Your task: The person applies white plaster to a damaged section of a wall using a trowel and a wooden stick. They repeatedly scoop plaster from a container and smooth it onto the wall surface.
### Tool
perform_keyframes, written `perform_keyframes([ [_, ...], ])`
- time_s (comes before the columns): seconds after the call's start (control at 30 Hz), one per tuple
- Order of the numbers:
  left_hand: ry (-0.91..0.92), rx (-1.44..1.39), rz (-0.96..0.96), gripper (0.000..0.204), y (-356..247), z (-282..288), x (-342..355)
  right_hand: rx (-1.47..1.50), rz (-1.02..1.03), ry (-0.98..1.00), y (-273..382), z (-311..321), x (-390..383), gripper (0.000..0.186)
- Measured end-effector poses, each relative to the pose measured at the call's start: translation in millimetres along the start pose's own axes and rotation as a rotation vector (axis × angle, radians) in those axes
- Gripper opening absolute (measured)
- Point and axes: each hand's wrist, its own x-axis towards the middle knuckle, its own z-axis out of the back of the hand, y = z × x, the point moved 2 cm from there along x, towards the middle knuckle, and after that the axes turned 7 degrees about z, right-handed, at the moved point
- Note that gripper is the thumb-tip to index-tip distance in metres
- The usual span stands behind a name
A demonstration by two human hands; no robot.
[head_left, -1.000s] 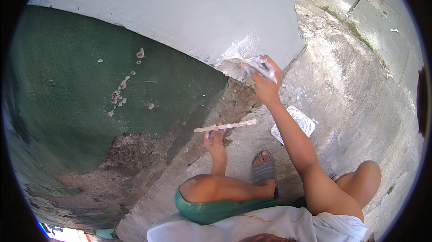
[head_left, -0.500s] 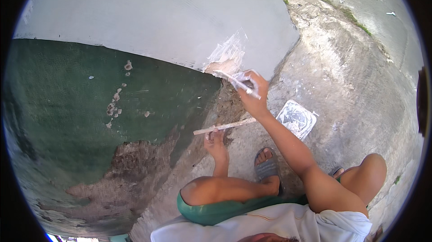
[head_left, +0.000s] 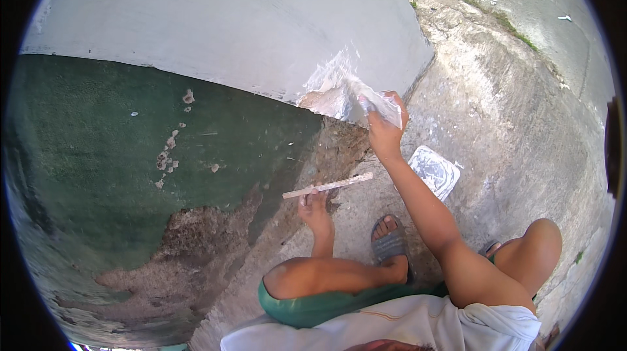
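My right hand grips a thin putty spreader coated in white and presses it to the lower corner of the pale grey wall panel. Fresh white putty lies smeared there, with a beige patch at the panel's bottom edge. Lower down on the left, my left hand has its fingers closed on a narrow flat wooden strip, held nearly level and apart from the wall. A square, putty-smeared lid or tray lies on the ground to the right of my right forearm.
Below the panel, the dark green wall has chipped spots and a bare, peeled patch. Rough concrete slopes away on the right toward paving slabs. My sandalled foot and bent knees are close beneath my arms.
My right hand has moved right and slightly up along the panel's corner, turning the spreader's broad face into view. The left hand and wooden strip have barely moved.
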Motion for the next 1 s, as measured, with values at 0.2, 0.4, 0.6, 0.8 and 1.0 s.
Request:
perform_keyframes([
  [0.2,-0.008,0.002,0.001,0.024,2.2,-0.6,-4.3,0.039,0.379,0.158,11.8,-17.1,-11.4,0.017],
  [0.4,0.008,0.012,-0.032,0.028,-4.3,-3.0,-3.1,0.004,0.035,0.019,4.8,-19.2,-17.1,0.016],
  [0.6,0.023,0.05,0.015,0.024,-0.1,1.7,-4.8,-0.072,0.39,0.35,12.6,-28.9,-28.4,0.015],
  [0.8,0.02,0.005,-0.036,0.025,-1.5,2.6,-1.5,-0.014,0.113,-0.041,-5.3,-3.9,1.6,0.014],
  [1.0,0.041,0.016,-0.003,0.026,1.8,2.1,-1.3,-0.449,0.522,0.259,-4.4,1.6,-26.2,0.027],
])
